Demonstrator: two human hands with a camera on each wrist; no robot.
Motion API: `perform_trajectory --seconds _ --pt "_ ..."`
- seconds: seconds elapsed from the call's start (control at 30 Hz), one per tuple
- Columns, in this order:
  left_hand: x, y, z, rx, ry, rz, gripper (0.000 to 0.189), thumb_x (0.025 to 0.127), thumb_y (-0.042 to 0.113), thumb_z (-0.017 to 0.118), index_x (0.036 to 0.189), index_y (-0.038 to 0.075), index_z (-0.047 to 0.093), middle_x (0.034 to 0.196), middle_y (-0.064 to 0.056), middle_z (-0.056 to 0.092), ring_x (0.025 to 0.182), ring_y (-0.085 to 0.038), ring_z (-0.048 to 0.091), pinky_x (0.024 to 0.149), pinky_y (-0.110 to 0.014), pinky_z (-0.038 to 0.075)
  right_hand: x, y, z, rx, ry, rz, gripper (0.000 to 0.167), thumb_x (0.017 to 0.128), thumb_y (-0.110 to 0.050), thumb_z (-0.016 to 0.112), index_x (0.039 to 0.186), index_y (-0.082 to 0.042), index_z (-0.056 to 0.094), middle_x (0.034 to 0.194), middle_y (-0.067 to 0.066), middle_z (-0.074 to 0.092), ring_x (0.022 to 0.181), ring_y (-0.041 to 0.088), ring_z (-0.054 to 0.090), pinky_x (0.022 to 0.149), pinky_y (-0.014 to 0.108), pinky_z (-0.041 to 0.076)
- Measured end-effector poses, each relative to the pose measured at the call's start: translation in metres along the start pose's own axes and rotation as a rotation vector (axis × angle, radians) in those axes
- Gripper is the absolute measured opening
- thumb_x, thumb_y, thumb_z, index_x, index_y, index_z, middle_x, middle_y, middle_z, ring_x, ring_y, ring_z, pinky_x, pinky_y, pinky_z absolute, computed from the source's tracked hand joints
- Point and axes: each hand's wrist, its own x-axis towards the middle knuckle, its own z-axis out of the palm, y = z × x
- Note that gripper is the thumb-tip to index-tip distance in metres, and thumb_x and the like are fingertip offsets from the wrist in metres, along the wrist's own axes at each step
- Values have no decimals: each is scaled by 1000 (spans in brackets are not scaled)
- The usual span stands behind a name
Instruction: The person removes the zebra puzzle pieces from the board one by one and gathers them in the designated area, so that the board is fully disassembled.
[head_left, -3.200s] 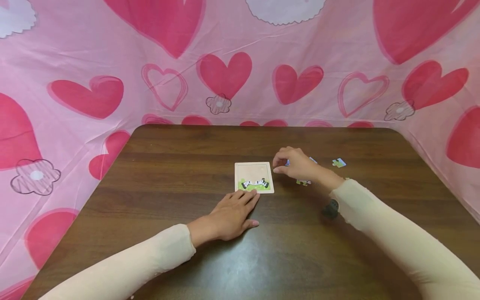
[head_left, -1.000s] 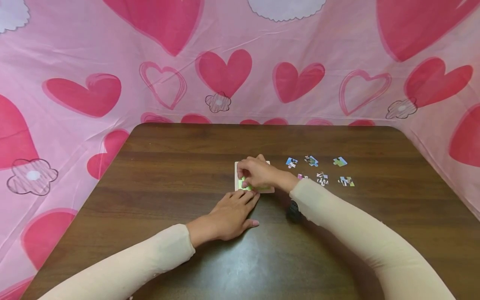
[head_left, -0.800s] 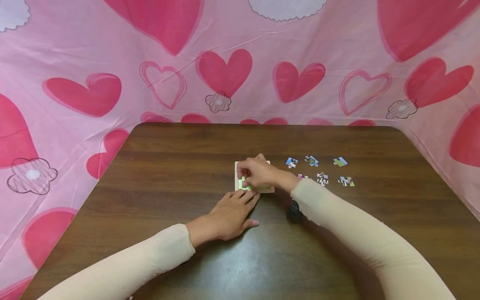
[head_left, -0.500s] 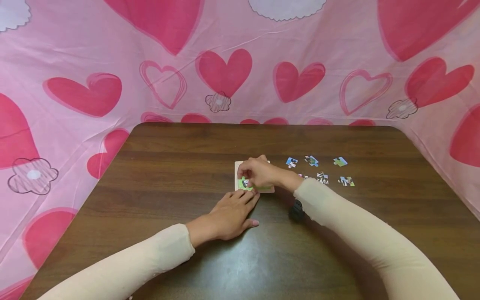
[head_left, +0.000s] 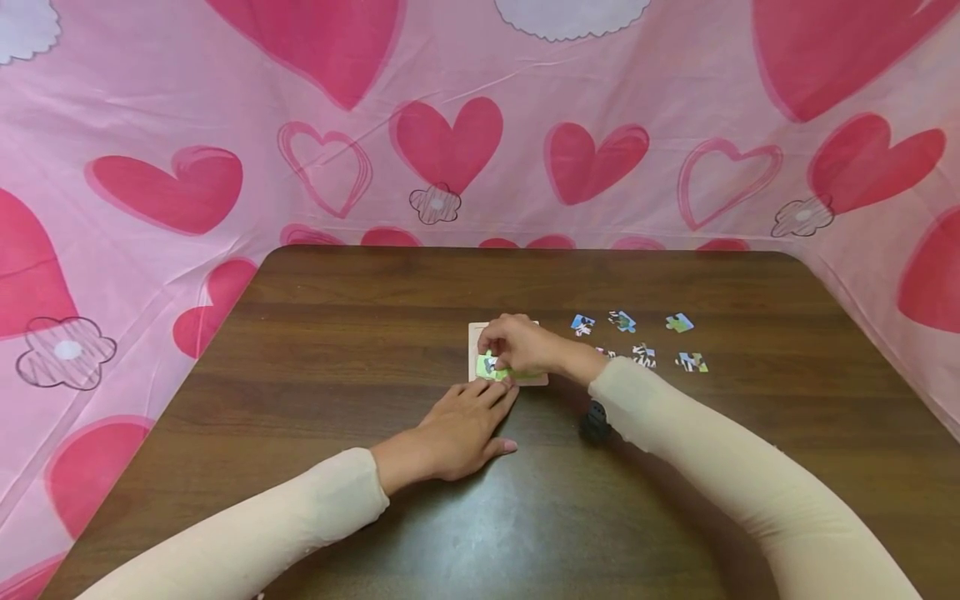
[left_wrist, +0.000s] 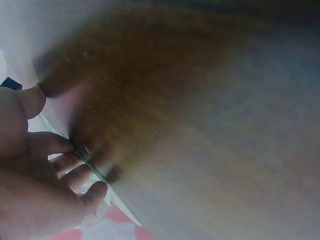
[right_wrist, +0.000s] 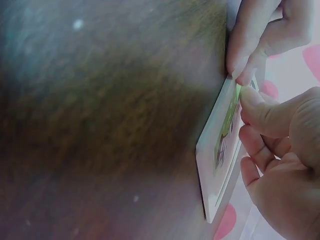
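A small square wooden puzzle tray lies flat near the table's middle, with green pieces along its near side. My left hand lies palm down in front of it, fingers straight and their tips at the tray's near edge. Over the tray, my right hand bends its thumb and fingers down around a green jigsaw puzzle piece in the near left corner. In the right wrist view the right thumb touches the green pieces beside the left fingertips. The right hand hides much of the tray.
Several loose jigsaw pieces lie right of the tray, among them a blue one, a green and blue one and a striped one. The brown wooden table ends at a pink heart-patterned cloth.
My right hand has come left from beside the loose pieces to over the tray. Lately it has shifted slightly right, showing more of the corner piece. The left hand stays put.
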Motion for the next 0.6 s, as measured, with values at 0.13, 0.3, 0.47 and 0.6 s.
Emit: perform_trajectory --seconds 0.13,0.3,0.47,0.6 --pt "0 0 0 2 -7 -5 71 99 56 37 153 11 27 158 -3 23 140 -20 25 111 -40 28 -3 1 -4 -11 41 22 18 79 5 71 93 -7 69 80 2 61 82 18 50 84 39 38" --pt "1 1 0 -5 -10 -9 71 98 56 38 153 12 26 158 -3 24 139 -21 26 111 -41 28 -9 4 -12 0 86 43 20 80 6 67 96 -6 69 81 3 60 83 20 48 85 44 34" --pt "1 1 0 -8 -13 -13 71 98 56 38 153 12 26 158 -3 24 139 -21 27 111 -41 28 -19 13 -19 3 118 77 19 81 3 70 97 -5 69 83 2 60 82 20 48 79 38 38" --pt "2 1 0 -8 -20 -18 72 98 56 38 153 12 25 158 -3 23 140 -21 26 112 -41 28 -32 19 -25 4 132 104 17 82 2 71 97 -6 69 83 2 60 82 20 49 75 35 40"
